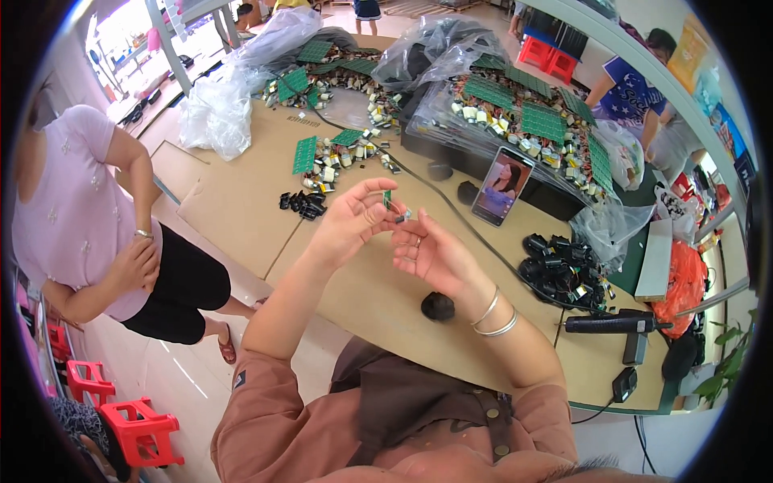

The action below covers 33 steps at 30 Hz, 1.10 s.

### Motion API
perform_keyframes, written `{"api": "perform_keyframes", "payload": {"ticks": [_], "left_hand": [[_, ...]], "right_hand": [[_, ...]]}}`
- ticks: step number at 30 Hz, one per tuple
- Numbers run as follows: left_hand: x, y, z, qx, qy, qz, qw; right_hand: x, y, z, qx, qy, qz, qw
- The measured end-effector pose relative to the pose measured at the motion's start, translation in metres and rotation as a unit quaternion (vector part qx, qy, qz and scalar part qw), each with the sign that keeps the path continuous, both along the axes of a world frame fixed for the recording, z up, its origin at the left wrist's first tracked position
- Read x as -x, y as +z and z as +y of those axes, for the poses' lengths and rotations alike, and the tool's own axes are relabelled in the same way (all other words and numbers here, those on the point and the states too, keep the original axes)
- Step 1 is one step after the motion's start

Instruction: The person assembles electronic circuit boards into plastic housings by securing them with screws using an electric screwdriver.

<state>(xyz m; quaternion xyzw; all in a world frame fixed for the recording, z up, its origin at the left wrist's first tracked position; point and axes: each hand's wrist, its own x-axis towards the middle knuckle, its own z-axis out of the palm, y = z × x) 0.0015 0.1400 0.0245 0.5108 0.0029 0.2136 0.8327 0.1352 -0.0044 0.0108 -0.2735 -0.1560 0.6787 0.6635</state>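
Observation:
Above the middle of the table, my left hand [352,223] pinches a small green circuit board [387,198] between thumb and fingertips. Thin wires run from the board to a small dark and white part [403,216]. My right hand [436,256], fingers curled, meets this part from the right; its exact grip is too small to make out fully. Below my right wrist, a round black piece [438,307] lies on the brown tabletop [378,302]. Left of my left hand lies a cluster of small black parts [303,204].
Green board panels with wired parts [326,157] lie beyond my hands. A phone [502,187] leans against stacked trays [451,133]. Black housings [560,270] and a black cylindrical tool [612,323] lie right. A cable [459,213] crosses the table. A person [97,217] stands left.

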Motion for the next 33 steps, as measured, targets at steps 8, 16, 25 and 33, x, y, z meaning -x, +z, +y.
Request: {"api": "perform_keyframes", "payload": {"ticks": [8,16,25,33], "left_hand": [[-0.009,-0.022,-0.022,0.001,-0.125,-0.071,0.99],[-0.024,-0.026,-0.03,0.098,-0.134,-0.112,0.98],[-0.043,-0.015,-0.042,0.096,-0.118,-0.067,0.986],[-0.042,-0.058,-0.017,0.117,-0.068,-0.026,0.99]], "right_hand": [[-0.009,-0.006,-0.018,-0.017,-0.038,0.006,0.999],[-0.02,0.016,-0.029,-0.061,-0.153,-0.047,0.985],[-0.053,0.061,-0.05,-0.085,-0.21,-0.129,0.965],[-0.101,0.187,-0.08,-0.181,-0.323,-0.311,0.876]]}}
